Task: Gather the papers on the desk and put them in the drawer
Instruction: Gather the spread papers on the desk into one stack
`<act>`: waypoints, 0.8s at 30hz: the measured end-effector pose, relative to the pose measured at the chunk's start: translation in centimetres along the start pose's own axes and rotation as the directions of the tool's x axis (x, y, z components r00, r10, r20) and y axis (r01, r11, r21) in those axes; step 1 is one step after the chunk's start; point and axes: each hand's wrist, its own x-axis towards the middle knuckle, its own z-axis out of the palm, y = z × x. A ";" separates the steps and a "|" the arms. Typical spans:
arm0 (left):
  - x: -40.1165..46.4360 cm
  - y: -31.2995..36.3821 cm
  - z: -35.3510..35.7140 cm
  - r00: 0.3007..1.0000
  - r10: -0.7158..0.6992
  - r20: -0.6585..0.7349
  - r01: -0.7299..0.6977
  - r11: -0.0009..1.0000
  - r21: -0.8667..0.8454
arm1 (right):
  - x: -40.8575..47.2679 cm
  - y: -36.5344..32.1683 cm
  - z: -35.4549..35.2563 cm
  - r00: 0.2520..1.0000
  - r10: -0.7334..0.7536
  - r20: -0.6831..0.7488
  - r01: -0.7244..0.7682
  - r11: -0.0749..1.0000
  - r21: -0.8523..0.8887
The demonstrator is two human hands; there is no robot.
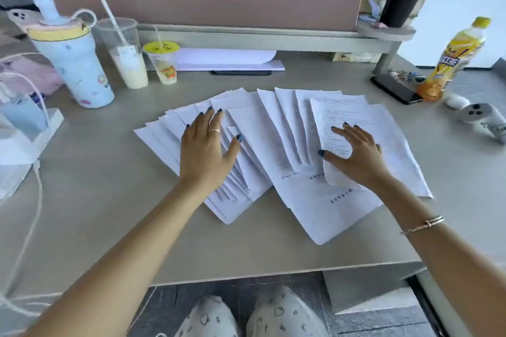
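- Neither hand is closed on anything: the left hand point(206, 142) is laid flat, fingers spread, on the left part of the fanned white printed paper sheets point(260, 145), and nothing is gripped.
- Likewise unclenched, the right hand point(356, 153) is rested palm down on the right part of the fan, its thumb set at the curled left edge of the topmost printed sheet point(383, 139).
- Both hands are seen to press the sheets from above; no sheet is lifted clear, though the topmost sheet's lower left edge is curled up beneath the right hand.
- The sheets are spread in an overlapping fan across the middle of the grey flat desk top point(109, 200), with the two hands well apart on it.
- A thin ring is worn on the left hand and a rose-coloured bracelet point(423, 224) on the right wrist.
- Behind the papers to the left, a pale blue patterned tumbler point(79, 68), a clear plastic cup with a straw point(126, 55) and a small yellow-lidded cup point(163, 63) are noted, all apart from the sheets.
- To the right, a yellow plastic drink bottle point(451, 60) and a black flat phone point(395, 89) are noted, near each other.
- No drawer can be identified with certainty.
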 end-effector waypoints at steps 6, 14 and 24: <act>-1.9 -0.4 0.8 0.953 -0.299 0.056 0.286 0.944 0.166 | -1.2 -1.2 1.4 0.994 0.023 0.103 -0.024 1.000 0.004; -0.9 -0.4 2.6 0.918 -0.331 0.218 0.310 0.943 0.123 | -1.9 -4.2 3.4 0.969 -0.128 0.209 0.133 0.991 -0.010; 0.4 -1.8 2.9 0.957 -0.280 0.077 0.282 0.959 -0.023 | 0.1 -5.5 2.4 0.977 -0.200 0.077 0.169 0.941 0.293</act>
